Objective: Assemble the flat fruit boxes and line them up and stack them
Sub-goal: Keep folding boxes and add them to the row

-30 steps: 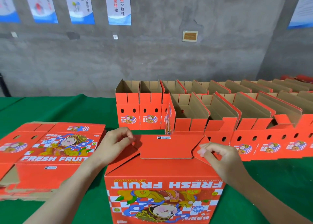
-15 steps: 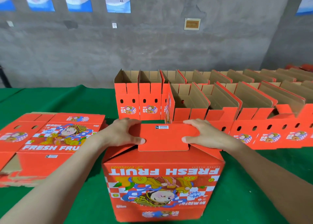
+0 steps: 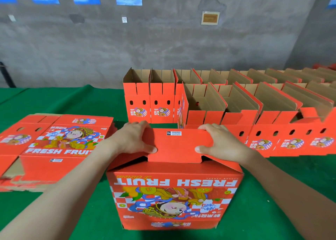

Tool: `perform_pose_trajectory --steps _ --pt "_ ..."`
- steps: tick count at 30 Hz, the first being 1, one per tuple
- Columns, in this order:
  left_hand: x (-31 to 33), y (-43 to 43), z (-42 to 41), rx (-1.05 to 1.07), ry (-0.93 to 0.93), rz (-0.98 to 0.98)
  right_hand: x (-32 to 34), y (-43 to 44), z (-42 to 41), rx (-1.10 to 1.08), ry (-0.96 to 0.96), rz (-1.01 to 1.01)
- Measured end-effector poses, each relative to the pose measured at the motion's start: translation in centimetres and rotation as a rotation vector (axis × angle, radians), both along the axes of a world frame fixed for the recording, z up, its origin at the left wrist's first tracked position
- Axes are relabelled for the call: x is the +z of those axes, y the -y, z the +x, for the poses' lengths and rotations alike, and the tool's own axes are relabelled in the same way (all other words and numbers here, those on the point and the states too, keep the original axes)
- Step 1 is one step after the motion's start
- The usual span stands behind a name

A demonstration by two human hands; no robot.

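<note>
A stack of flat boxes [image 3: 60, 145] lies on the green tabletop [image 3: 72, 98] at nine o'clock, printed side up. Just right of it, the left grip [image 3: 134, 139] wraps the left end of the top flap [image 3: 179, 145], thumb laid on top and fingers curled over the far edge. That flap belongs to the fruit box [image 3: 172, 203] standing at six o'clock, its FRESH FRUIT print upside down toward the camera. The right grip [image 3: 218, 143] mirrors this on the flap's right end, thumb on top and fingers curled over the far edge. From twelve to three o'clock, two rows of assembled boxes [image 3: 236, 101] stand open-topped, side by side.
</note>
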State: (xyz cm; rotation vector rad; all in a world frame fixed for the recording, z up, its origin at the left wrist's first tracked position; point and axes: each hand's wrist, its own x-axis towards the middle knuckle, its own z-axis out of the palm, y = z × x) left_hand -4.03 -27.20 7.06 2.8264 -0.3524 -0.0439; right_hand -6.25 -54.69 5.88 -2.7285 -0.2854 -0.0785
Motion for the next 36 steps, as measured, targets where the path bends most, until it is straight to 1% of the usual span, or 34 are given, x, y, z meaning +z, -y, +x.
perform_pose_trajectory --steps 4,8,9,10,11,14,15,16,18,20,22,23,24,26,28,30,34,36 --pt "-0.3 0.2 -0.3 0.01 0.038 0.018 0.0 -0.2 -0.4 -0.006 0.013 -0.033" --pt "-0.5 -0.2 -0.2 0.003 0.029 -0.059 0.1 0.0 -0.4 0.003 -0.009 -0.017" --pt "-0.4 -0.5 -0.2 -0.003 0.015 -0.133 0.1 0.1 -0.5 0.009 -0.02 0.017" --pt "-0.3 -0.9 -0.2 -0.007 -0.011 -0.249 0.1 0.3 -0.5 0.016 -0.034 0.065" --pt "-0.2 -1.3 -0.2 -0.002 -0.052 -0.402 0.1 0.5 -0.6 0.022 -0.045 0.116" --pt "-0.3 -2.6 -0.9 0.044 -0.229 -0.939 -0.2 1.2 -0.6 0.016 -0.049 0.254" --pt "-0.7 -2.9 -1.1 0.083 -0.265 -1.02 -0.3 1.4 -0.7 0.003 -0.056 0.324" --pt "-1.2 -3.2 -1.3 0.126 -0.262 -1.005 -0.4 1.5 -0.7 -0.017 -0.066 0.427" --pt "-2.2 -3.6 -1.4 0.179 -0.215 -0.858 -0.7 1.4 -0.7 -0.087 -0.079 0.697" --pt "-2.3 -4.0 -1.4 0.202 -0.149 -0.769 -1.3 1.4 -1.1 -0.191 -0.108 0.98" --pt "-2.0 -4.7 -1.5 0.24 -0.09 -0.696 -2.6 1.7 -1.9 -0.273 -0.239 1.216" --pt "-2.0 -5.3 -1.5 0.266 -0.081 -0.682 -3.7 1.6 -2.5 -0.274 -0.311 1.243" --pt "-2.0 -6.0 -1.5 0.287 -0.088 -0.69 -4.9 1.2 -3.2 -0.258 -0.374 1.165" --pt "-1.8 -7.4 -1.8 0.328 -0.133 -0.779 -6.5 0.2 -4.4 -0.247 -0.484 0.896" --pt "-1.7 -8.9 -2.2 0.352 -0.166 -0.869 -6.7 -0.6 -4.2 -0.223 -0.504 0.758" --pt "-1.9 -10.5 -2.6 0.377 -0.144 -0.892 -5.9 -1.5 -3.4 -0.162 -0.445 0.703" --pt "-3.1 -14.1 -3.2 0.396 -0.097 -0.973 -3.7 -4.3 -2.2 -0.132 -0.191 0.599" --pt "-3.8 -15.9 -3.8 0.431 -0.029 -1.018 -2.8 -6.0 -1.8 -0.117 -0.11 0.572"
